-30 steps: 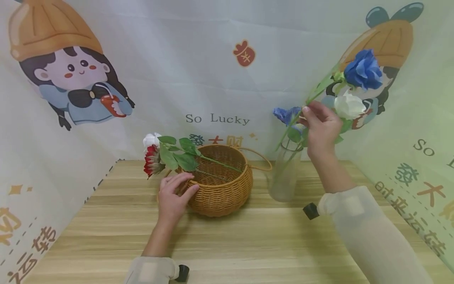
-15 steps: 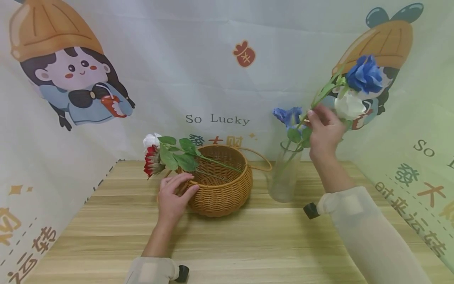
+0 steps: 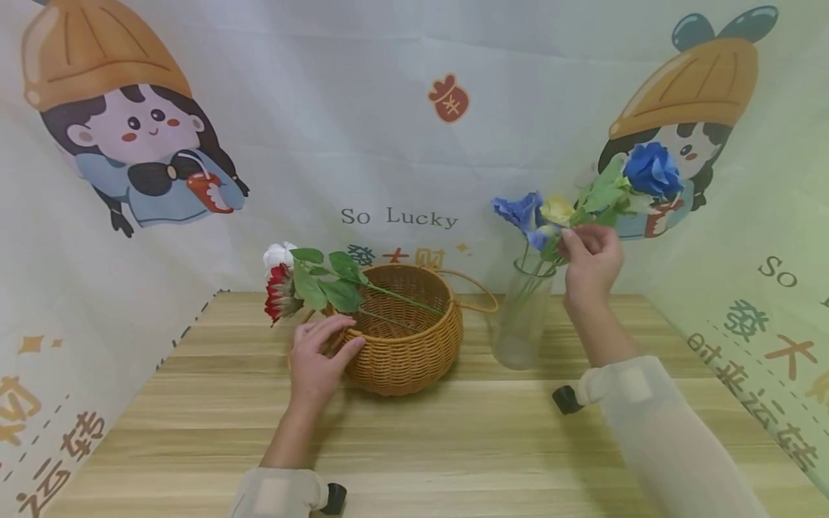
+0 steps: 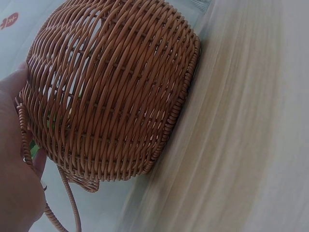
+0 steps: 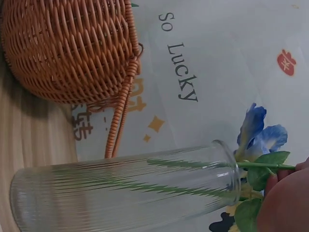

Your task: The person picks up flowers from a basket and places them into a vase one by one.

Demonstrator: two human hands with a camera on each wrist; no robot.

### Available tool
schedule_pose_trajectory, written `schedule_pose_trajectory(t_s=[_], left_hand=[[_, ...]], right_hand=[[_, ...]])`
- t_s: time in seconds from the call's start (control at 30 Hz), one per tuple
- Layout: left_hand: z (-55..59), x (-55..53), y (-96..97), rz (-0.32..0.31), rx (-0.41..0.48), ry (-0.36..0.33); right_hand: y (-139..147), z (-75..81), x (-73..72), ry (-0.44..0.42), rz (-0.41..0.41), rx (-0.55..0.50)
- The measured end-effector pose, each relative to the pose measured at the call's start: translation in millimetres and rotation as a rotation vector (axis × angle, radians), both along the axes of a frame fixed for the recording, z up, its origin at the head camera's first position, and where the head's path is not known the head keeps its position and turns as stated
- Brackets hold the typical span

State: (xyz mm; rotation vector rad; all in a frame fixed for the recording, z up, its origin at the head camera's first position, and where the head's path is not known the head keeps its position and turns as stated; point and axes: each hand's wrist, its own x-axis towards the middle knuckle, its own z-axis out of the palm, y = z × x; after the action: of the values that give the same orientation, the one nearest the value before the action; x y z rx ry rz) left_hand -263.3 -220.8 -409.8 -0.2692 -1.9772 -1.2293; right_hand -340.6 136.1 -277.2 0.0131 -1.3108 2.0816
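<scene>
My left hand [image 3: 317, 356] grips the near left rim of a round wicker basket [image 3: 401, 367], thumb and fingers at its edge. A red flower [image 3: 278, 295] and a white flower [image 3: 280, 253] lean out over the basket's left side, their stems inside. My right hand [image 3: 591, 266] pinches the green stem [image 5: 265, 166] of a blue rose [image 3: 653, 170] right above a clear glass vase [image 3: 518, 331]. That stem runs down into the vase, as the right wrist view shows. Blue blooms [image 3: 518, 210] and a pale yellow bloom [image 3: 557, 211] stand over the vase's mouth.
The basket's loop handle [image 3: 476, 288] sticks out toward the vase, with a small gap between. Basket and vase stand on a wood-grain table [image 3: 421, 453]. A white printed cloth backdrop [image 3: 311, 86] encloses the back and both sides.
My right hand has come down with the blue rose, and its stem has gone into the vase. A pale yellow bloom now shows beside the blue ones. My left hand stays at the basket.
</scene>
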Motion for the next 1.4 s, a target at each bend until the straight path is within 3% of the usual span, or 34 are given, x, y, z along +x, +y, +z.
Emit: schedule_pose_trajectory(t_s=[0.5, 1.03, 1.4], left_hand=[[-0.5, 0.4, 0.3, 0.000, 0.011, -0.014], [-1.1, 0.0, 0.3, -0.006, 0.028, -0.012], [-1.5, 0.2, 0.5, -0.004, 0.025, -0.014]], right_hand=[[5.3, -22.5, -1.0, -0.095, -0.075, -0.071], [2.3, -31.6, -8.5, -0.111, -0.050, -0.164], [0.1, -36.8, -10.2, -0.145, -0.010, -0.153]])
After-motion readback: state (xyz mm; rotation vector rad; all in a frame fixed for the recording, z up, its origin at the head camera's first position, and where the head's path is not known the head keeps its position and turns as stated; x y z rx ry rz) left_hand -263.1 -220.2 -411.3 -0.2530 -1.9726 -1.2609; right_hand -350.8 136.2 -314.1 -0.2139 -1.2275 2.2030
